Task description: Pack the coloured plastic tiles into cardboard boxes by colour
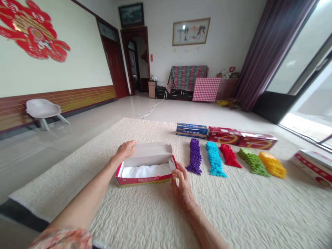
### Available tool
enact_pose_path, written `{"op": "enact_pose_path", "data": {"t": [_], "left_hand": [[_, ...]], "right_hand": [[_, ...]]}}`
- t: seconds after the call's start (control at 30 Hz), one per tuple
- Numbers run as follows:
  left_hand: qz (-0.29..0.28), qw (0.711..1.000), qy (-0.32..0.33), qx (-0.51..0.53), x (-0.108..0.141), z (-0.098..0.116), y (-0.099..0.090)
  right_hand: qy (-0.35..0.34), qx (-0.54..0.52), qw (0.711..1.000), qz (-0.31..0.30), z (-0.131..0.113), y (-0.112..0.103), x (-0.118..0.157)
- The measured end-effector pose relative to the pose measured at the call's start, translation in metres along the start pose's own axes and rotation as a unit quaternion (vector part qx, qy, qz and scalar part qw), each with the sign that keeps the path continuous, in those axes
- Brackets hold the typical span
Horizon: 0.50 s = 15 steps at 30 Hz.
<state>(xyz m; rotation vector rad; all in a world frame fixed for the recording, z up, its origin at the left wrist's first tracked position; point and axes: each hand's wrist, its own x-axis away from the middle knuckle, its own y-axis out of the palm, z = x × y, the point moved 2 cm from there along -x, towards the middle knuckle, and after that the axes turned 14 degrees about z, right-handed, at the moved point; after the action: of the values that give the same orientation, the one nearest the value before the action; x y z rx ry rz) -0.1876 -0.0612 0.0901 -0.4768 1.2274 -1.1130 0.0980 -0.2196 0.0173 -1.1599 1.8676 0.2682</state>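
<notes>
An open red cardboard box [145,180] lies in front of me on the quilted mat, its white-lined lid [153,149] raised at the back. Folded white cloth [146,171] fills the inside. At the lid's left edge, the fingers of my left hand [125,151] are closed on the cardboard. My right hand [183,186] grips the box's right end, thumb and fingers around the corner. To the right of the box are piles of plastic pieces: purple [195,157], light blue [215,159], red [229,155], green [254,162] and yellow [273,165].
Behind the pieces stand a blue box [192,130] and two red boxes [224,135], end to end. A white and red box [313,167] sits at the far right. The cream mat [233,211] ends at a dark edge lower left. A white chair [44,110] stands near the left wall.
</notes>
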Motion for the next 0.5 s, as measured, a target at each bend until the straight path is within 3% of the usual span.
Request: {"op": "enact_pose_path", "data": {"t": [0.17, 0.33, 0.4, 0.5], "left_hand": [[-0.008, 0.992, -0.114, 0.052, 0.001, -0.017, -0.014], [0.029, 0.960, -0.244, 0.134, 0.025, -0.020, -0.024], [0.043, 0.932, -0.304, 0.193, 0.038, -0.020, -0.022], [0.094, 0.847, -0.416, 0.318, 0.052, -0.019, -0.014]], "right_hand": [[0.011, -0.004, 1.000, 0.009, 0.002, 0.000, 0.002], [0.016, -0.003, 0.999, 0.031, 0.002, 0.000, 0.001], [0.020, -0.003, 0.999, 0.039, 0.001, -0.001, 0.000], [0.027, 0.002, 0.999, 0.045, 0.000, -0.002, 0.001]]}}
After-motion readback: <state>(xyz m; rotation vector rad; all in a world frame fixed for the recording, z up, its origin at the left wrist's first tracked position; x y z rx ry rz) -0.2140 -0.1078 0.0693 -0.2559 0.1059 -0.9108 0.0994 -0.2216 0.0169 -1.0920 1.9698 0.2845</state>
